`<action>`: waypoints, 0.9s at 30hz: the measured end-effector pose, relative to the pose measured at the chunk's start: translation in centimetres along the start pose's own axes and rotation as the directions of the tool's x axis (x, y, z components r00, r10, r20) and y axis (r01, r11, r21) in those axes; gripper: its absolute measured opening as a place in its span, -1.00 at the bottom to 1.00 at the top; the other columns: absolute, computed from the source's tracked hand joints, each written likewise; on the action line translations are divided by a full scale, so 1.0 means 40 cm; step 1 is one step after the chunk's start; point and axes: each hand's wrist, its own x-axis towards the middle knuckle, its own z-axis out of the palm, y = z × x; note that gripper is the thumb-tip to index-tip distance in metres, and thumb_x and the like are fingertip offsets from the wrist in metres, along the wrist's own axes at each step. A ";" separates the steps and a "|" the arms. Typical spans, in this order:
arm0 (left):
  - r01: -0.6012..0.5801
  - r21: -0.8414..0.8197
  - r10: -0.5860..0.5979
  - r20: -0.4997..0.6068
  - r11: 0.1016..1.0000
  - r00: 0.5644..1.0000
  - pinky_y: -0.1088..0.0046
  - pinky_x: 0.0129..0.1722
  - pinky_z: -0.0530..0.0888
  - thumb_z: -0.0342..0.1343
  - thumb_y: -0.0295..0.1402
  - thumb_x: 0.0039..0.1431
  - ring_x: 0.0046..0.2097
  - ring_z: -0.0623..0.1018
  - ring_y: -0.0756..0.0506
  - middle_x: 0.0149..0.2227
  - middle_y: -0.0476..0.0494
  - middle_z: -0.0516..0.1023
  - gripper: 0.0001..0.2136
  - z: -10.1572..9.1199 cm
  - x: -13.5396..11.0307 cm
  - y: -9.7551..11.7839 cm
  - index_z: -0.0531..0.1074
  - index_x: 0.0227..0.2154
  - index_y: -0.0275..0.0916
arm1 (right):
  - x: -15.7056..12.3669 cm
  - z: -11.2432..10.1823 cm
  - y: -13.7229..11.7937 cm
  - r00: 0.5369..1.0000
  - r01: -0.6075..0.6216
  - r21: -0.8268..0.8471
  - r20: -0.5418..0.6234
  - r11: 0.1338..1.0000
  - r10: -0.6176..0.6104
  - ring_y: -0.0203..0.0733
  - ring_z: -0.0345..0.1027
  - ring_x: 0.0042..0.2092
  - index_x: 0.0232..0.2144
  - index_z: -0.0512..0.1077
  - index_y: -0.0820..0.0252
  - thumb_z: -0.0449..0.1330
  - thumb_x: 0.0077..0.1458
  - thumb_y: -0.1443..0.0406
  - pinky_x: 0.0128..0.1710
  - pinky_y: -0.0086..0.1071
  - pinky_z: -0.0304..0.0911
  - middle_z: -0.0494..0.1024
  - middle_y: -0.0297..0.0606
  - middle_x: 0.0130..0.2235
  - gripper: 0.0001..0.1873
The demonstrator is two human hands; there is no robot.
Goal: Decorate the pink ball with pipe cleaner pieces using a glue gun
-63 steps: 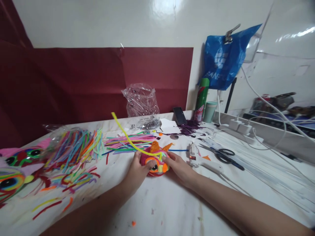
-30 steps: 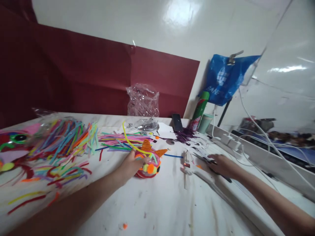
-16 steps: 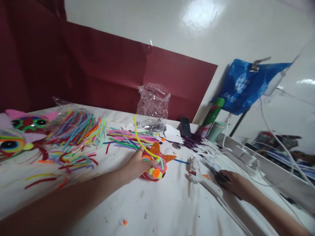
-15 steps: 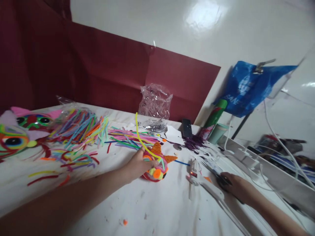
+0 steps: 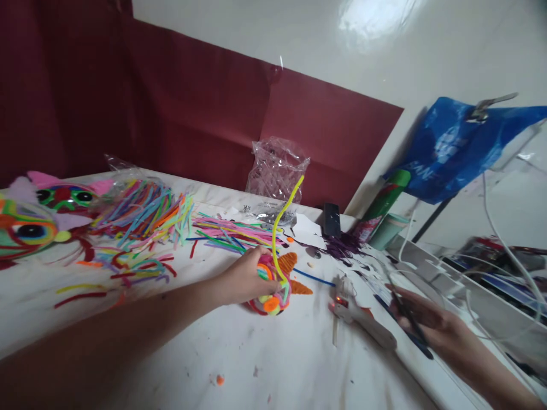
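Observation:
My left hand (image 5: 250, 277) is closed on a small animal mask (image 5: 270, 304) wrapped in coloured pipe cleaners, with orange pointed ears (image 5: 288, 263). A long yellow pipe cleaner (image 5: 277, 222) rises from the mask by my thumb, its upper end free. My right hand (image 5: 427, 319) is closed round slim black-handled scissors (image 5: 405, 307), blurred by motion and partly hidden by the fingers. Below it a dark blue, pen-like stick (image 5: 421, 347) lies on the table. Between the hands rests a white glue gun (image 5: 344, 302) with a red light lit.
Pipe cleaners lie in a bundle (image 5: 137, 213), a row (image 5: 235, 230) and loose cut pieces (image 5: 137, 265). Two finished masks (image 5: 29, 230) stand at left. Behind are a clear plastic bag (image 5: 277, 171), a black phone-like block (image 5: 331, 219) and a green tube (image 5: 391, 191). White cables (image 5: 496, 213) hang at right.
My right hand has lifted the scissors off the table. The mask has been turned in my left hand, and the yellow pipe cleaner now leans right. The view has shifted slightly.

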 end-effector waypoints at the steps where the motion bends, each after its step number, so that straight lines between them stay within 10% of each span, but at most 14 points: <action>1: -0.006 0.020 0.006 0.004 1.000 1.000 0.34 -0.24 0.46 0.26 -0.28 -0.19 -0.15 0.53 -0.20 -0.18 -0.15 0.54 -0.47 0.001 -0.002 0.002 0.30 -0.07 -0.21 | -0.010 0.013 -0.039 0.993 0.049 0.002 0.106 0.999 -0.049 -0.04 0.54 -0.37 -0.14 0.49 0.24 0.25 -0.13 0.05 -0.42 -0.37 0.46 0.63 -0.13 -0.39 -0.47; 9: -0.093 0.087 0.094 -0.014 0.992 0.995 0.28 -0.06 0.41 0.26 -0.27 -0.18 -0.03 0.46 -0.22 -0.08 -0.16 0.49 -0.49 0.011 -0.011 0.005 0.31 -0.09 -0.21 | -0.032 0.161 -0.167 0.867 0.467 -0.247 0.318 0.849 -0.384 -0.15 0.53 -0.32 -0.06 0.49 0.16 0.12 0.06 0.32 -0.32 -0.42 0.43 0.61 -0.12 -0.25 -0.63; 27: -0.141 0.276 0.196 -0.183 0.951 0.963 0.24 -0.08 0.35 0.20 -0.12 -0.11 -0.09 0.42 -0.23 -0.16 -0.14 0.41 -0.64 0.044 -0.002 -0.002 0.31 -0.27 -0.18 | -0.058 0.201 -0.140 0.807 0.589 -0.404 0.330 0.700 -0.489 -0.10 0.54 -0.26 0.01 0.41 0.15 0.04 0.02 0.46 -0.35 -0.36 0.47 0.59 -0.12 -0.21 -0.52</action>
